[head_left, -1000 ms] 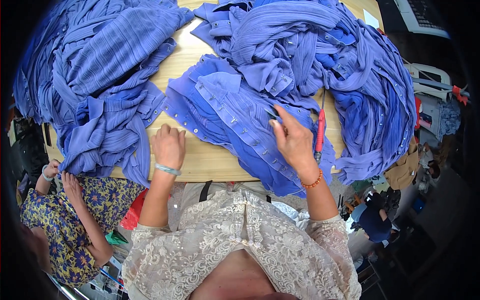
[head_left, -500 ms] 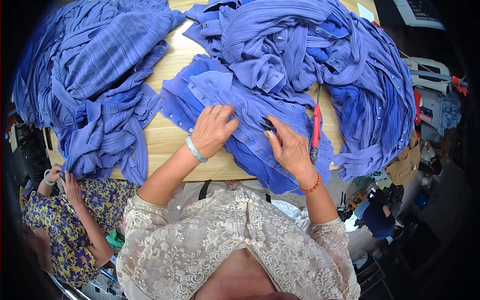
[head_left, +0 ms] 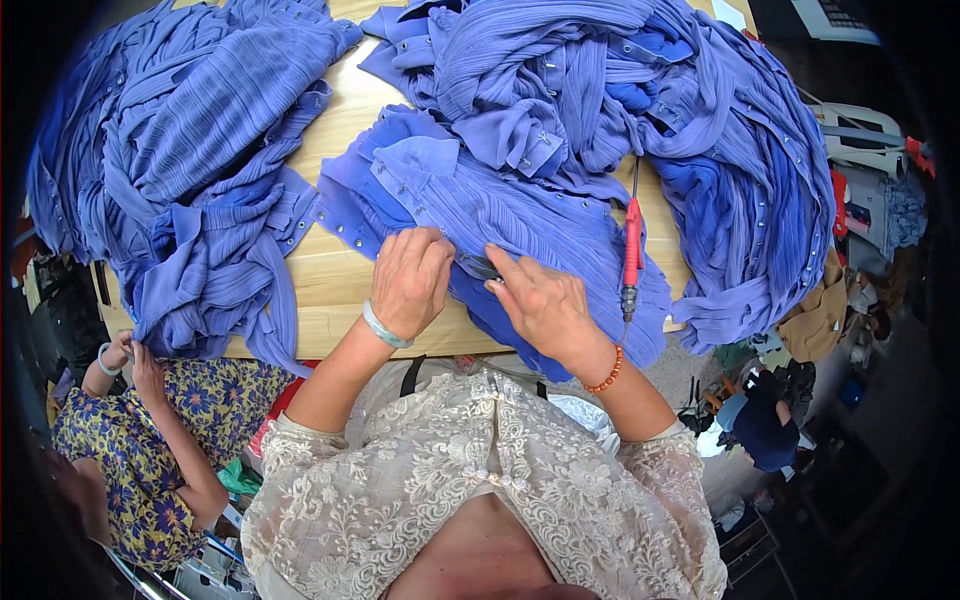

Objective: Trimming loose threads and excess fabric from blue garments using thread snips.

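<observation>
A violet-blue pleated shirt point(head_left: 500, 215) with a collar and a row of metal snaps lies across the table in front of me. My left hand point(head_left: 410, 285) is closed on its front band below the collar, fingertips pinching the cloth. Close beside it, my right hand point(head_left: 545, 308) grips a small dark tool point(head_left: 480, 267) that looks like thread snips, mostly hidden by the fingers, against the same band. To the right of that hand a red-handled tool point(head_left: 632, 240) with a thin metal rod hangs or lies over the shirt; which, I cannot tell.
Heaps of matching shirts cover the table's left point(head_left: 200, 150) and right point(head_left: 740, 190). The wooden tabletop point(head_left: 330, 265) shows between them. At the lower left another person's hands point(head_left: 148, 375) work at the left heap's edge. Another person point(head_left: 765, 430) is at the lower right.
My right hand has moved left along the band with the dark tool, closer to my left hand. The left hand has shifted slightly down toward me.
</observation>
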